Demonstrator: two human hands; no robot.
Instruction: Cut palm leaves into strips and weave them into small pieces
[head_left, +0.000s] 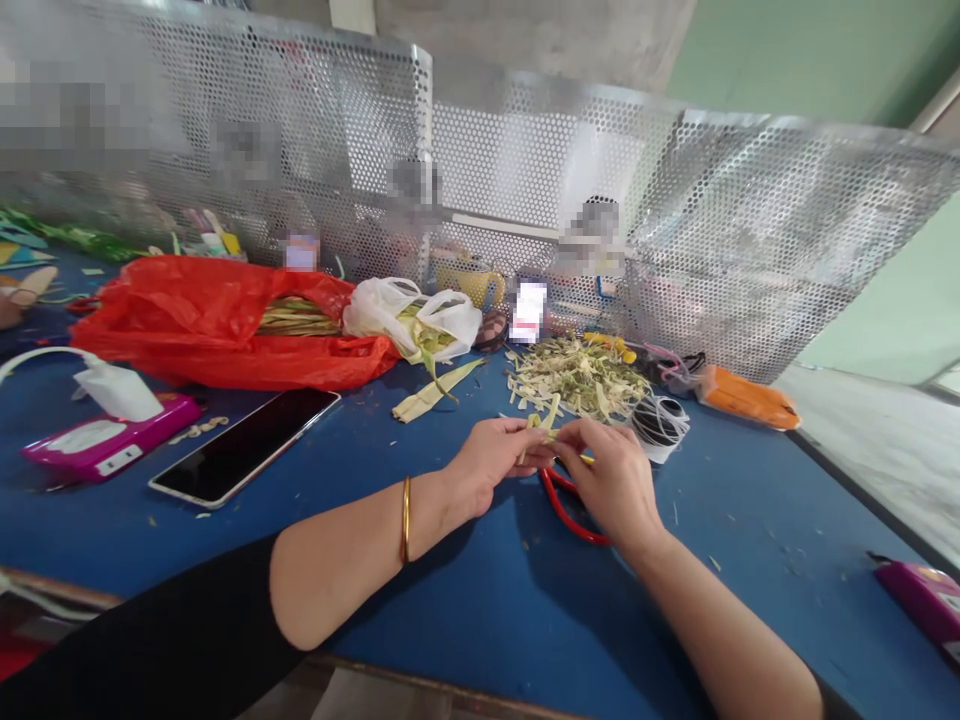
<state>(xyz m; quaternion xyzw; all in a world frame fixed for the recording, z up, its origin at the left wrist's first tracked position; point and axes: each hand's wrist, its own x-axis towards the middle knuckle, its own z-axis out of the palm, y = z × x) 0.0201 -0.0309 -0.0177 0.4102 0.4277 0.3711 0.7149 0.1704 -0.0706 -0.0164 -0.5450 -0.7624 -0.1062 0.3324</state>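
My left hand [491, 460] and my right hand [611, 475] meet over the blue table [465, 590], both pinched on a small pale green leaf strip [541, 428] held between the fingertips. A gold bangle sits on my left wrist. Red-handled scissors [566, 505] lie on the table right under my right hand. Just beyond the hands lies a heap of cut leaf scraps [577, 378], with a spool of thin thread [658, 422] beside it to the right.
A red plastic bag [202, 320] of leaves and a white bag [416, 315] lie at the back left. A black phone [244, 445], a pink case [105, 445], an orange object [742, 398], a folded leaf [435, 392] and a perforated metal screen [525, 190] surround the work spot.
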